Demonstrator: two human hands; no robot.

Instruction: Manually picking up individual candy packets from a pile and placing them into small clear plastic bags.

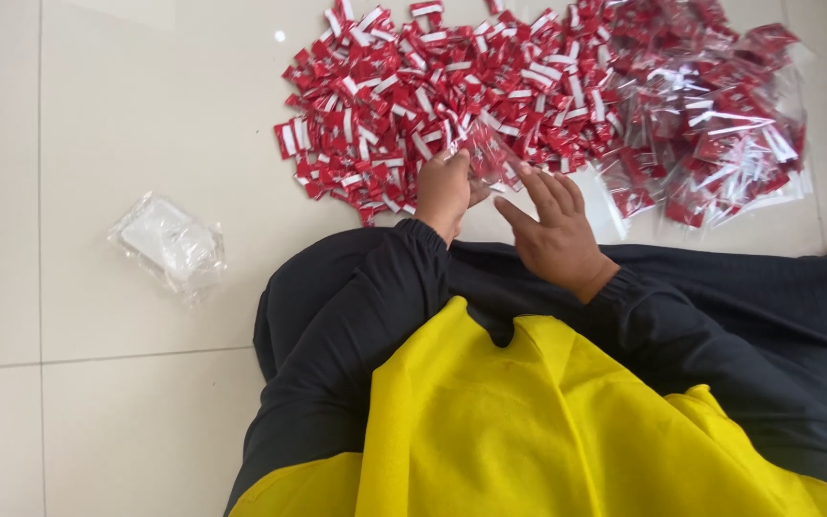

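Left hand (443,189) curled, right hand (555,230) flat.

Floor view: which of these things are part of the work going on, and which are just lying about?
In use: loose pile of small red-and-white sachets; clear plastic bag in left hand and right hand; heap of filled clear bags.
Lying about: crumpled clear plastic wrapper.

Prob. home floor workspace: pale floor tiles (145,96), heaped red sachets (413,86), bagged packs (710,124).
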